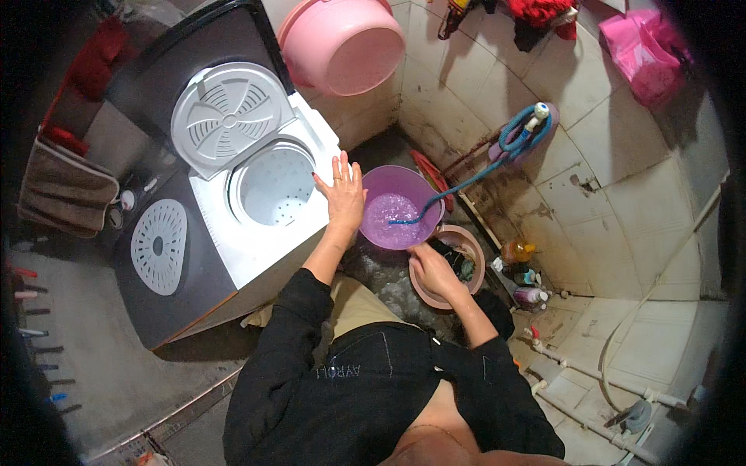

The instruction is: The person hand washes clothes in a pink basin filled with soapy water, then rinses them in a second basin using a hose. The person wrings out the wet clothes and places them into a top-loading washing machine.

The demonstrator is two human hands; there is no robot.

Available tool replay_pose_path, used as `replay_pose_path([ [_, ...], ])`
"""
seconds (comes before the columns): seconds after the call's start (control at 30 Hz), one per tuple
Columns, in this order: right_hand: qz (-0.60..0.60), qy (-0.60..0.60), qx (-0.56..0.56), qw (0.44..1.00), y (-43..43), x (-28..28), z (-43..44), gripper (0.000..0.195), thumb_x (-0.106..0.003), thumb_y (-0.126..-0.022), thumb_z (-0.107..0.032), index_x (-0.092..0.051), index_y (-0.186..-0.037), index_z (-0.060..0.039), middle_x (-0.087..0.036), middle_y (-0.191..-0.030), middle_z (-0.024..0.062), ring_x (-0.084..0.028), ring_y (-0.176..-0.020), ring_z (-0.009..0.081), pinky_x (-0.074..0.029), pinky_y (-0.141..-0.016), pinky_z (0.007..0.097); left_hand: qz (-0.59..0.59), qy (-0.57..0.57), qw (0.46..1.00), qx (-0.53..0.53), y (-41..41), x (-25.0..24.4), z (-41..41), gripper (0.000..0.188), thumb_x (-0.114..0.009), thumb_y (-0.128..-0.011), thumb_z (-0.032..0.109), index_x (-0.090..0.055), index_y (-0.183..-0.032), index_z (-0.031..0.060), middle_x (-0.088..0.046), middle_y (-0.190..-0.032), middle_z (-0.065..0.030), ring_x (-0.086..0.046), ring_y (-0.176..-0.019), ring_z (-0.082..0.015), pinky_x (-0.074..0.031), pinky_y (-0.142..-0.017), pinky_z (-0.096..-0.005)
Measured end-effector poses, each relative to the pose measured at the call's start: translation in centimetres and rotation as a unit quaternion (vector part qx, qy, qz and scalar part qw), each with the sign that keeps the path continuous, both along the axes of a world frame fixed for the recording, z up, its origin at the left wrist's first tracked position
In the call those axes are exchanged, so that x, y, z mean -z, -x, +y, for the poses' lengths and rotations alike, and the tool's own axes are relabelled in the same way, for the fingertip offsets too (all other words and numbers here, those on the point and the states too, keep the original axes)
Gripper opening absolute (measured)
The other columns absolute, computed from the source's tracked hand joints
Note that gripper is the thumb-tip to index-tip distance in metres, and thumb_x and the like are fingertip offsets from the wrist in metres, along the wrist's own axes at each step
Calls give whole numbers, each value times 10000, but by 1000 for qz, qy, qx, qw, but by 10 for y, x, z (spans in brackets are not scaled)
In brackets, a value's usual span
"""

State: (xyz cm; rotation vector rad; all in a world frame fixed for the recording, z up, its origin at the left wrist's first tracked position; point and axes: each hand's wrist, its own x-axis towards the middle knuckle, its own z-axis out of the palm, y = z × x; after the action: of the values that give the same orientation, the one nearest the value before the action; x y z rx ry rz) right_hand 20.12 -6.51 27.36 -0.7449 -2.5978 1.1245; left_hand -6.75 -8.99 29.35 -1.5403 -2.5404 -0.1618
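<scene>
My left hand (pixel 345 198) lies with its fingers spread on the white top edge of a washing machine (pixel 262 250), beside the round spin tub (pixel 274 189), whose perforated inner lid (pixel 229 119) is raised. My right hand (pixel 430 268) holds the near rim of a purple plastic bucket (pixel 373 230), its fingers partly hidden. Moving water shows in the bucket, and the end of a blue hose (pixel 466 182) hangs into it. Right beneath my right hand, a pink basin (pixel 479 265) holds dark wet cloth (pixel 463 267).
A large pink tub (pixel 364 52) is at the back behind the machine. The hose runs from a wall tap (pixel 539 110). Several bottles (pixel 530 295) stand by the tiled wall. The floor (pixel 379 279) is wet. White pipes (pixel 618 384) run at the lower right.
</scene>
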Motion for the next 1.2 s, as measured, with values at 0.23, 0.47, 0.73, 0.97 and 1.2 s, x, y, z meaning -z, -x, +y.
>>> replay_pose_path([
  [0.23,132,-186,-70,971,175,-74,35,408,-604,-845,-56,-518,-1241,-2,-536,-1160,205,-521,-1088,374,-444,-903,442,30,31,999,-10,7,12,-3,655,-563,-874,349,-382,-1458,114,-100,-1619,-156,-55,-1488,-396,-86,-1048,-785],
  [0.47,114,-340,-91,929,225,-51,44,509,-594,-810,-106,-503,-1296,15,-480,-1249,225,-434,-1210,395,-362,-992,489,67,80,993,-46,4,8,-2,780,-511,-899,423,-184,-1551,146,-41,-1631,-120,-34,-1489,-395,-75,-1045,-789],
  [0.73,129,-188,-62,972,204,-43,47,431,-643,-803,-100,-595,-1232,-115,-493,-1216,179,-437,-1180,370,-358,-974,493,20,87,996,-29,6,3,-3,682,-494,-908,374,-290,-1519,146,-30,-1630,-135,-26,-1488,-406,-79,-1042,-789],
  [0.97,133,-212,-20,968,202,-50,32,437,-625,-859,-116,-518,-1280,-70,-410,-1305,225,-396,-1220,404,-337,-988,519,36,35,999,-13,7,12,-4,641,-502,-901,361,-355,-1490,154,-5,-1631,-137,11,-1487,-416,-108,-1034,-783],
  [1.2,118,-133,-10,984,198,-58,33,316,-628,-840,-82,-566,-1147,-41,-407,-1311,231,-378,-1240,424,-329,-1007,519,18,24,999,-11,6,8,-5,619,-504,-892,348,-396,-1467,146,-1,-1631,-147,26,-1487,-422,-98,-1035,-784],
])
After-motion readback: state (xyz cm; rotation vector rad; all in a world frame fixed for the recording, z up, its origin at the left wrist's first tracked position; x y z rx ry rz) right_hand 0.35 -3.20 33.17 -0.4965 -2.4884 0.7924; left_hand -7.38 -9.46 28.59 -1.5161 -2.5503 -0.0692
